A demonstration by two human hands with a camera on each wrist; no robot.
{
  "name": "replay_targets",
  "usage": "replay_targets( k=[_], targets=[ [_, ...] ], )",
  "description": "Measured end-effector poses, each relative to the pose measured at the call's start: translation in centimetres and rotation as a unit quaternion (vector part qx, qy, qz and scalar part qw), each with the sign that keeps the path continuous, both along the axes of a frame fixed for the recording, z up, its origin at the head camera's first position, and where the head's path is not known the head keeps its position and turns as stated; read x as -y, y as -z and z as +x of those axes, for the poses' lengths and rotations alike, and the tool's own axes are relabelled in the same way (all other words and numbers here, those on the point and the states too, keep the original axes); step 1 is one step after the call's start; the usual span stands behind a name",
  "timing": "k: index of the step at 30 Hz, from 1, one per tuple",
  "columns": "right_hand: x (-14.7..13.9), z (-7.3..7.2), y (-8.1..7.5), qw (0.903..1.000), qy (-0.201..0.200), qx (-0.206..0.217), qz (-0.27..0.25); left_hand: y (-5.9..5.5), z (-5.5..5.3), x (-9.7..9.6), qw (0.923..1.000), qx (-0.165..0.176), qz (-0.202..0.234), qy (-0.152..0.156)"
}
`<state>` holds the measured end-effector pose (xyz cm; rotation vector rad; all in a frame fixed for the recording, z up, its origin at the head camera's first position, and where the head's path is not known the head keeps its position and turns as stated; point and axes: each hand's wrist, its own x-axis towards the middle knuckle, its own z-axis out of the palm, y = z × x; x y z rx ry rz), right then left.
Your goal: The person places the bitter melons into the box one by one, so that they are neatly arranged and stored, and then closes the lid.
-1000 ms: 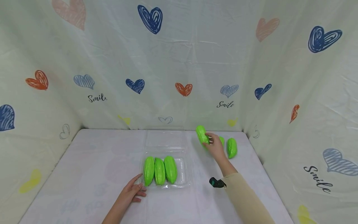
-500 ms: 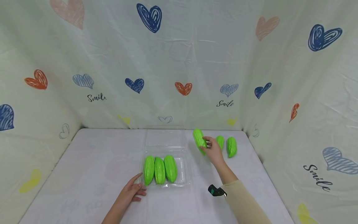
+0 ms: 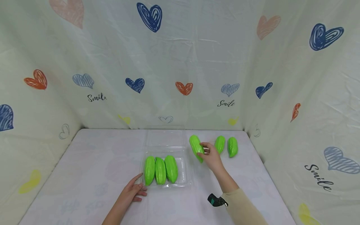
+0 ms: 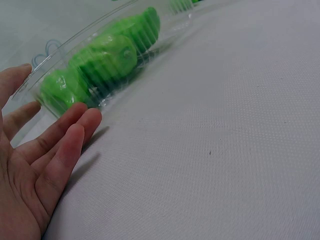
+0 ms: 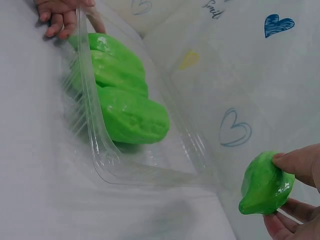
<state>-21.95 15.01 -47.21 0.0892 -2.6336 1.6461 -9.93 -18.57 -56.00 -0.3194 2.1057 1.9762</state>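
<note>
My right hand (image 3: pixel 212 157) pinches a bright green, ridged toy bitter melon (image 3: pixel 195 145) between thumb and fingers, above the table to the right of a clear plastic clamshell box (image 3: pixel 184 175). In the right wrist view, the pointed end of this bitter melon (image 5: pixel 265 185) faces the camera. Three similar bitter melons (image 3: pixel 160 171) lie side by side in the box, leaving bare room at its right side. My left hand (image 3: pixel 132 191) has its fingers loosely extended at the box's near left corner; in the left wrist view, the fingertips (image 4: pixel 75 112) are right at the box wall.
Two more bitter melons, one (image 3: pixel 220 144) beside the other (image 3: pixel 232 147), lie at the back right of the white-covered table (image 3: pixel 98 168). The box's clear lid (image 3: pixel 165 139) lies folded back behind it. A heart-printed curtain (image 3: pixel 163 62) surrounds the table on three sides.
My right hand has moved left and nearer with the bitter melon, away from the two at the back right, toward the box. The left hand has stayed at the box corner.
</note>
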Motion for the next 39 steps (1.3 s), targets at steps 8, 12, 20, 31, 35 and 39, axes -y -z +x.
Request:
replay_targets(
  k=[8, 12, 20, 31, 35, 39],
  targets=[
    [0.7, 1.2, -0.5, 0.9999, -0.003, 0.013, -0.007, -0.1, 0.0, 0.0, 1.0000, 0.001, 0.002, 0.001],
    [1.1, 1.9, -0.5, 0.9997, -0.007, 0.023, -0.007, 0.0, -0.1, 0.1, 1.0000, 0.002, -0.001, 0.002],
    [2.0, 3.1, -0.1, 0.9983, -0.024, 0.053, -0.006, 0.2, -0.1, 0.0, 1.0000, 0.007, -0.001, 0.002],
    [3.0, 4.1, 0.1, 0.9962, -0.057, 0.065, 0.010, -0.2, -0.1, 0.3, 0.9998, -0.003, 0.009, 0.019],
    [3.3, 4.3, 0.2, 0.9948, -0.066, 0.074, 0.022, -0.2, 0.0, 0.3, 0.9998, -0.002, 0.008, 0.017],
    [3.5, 4.4, 0.5, 0.9935, -0.074, 0.079, 0.035, -0.1, 0.0, 0.2, 0.9999, 0.001, 0.007, 0.013]
  ],
)
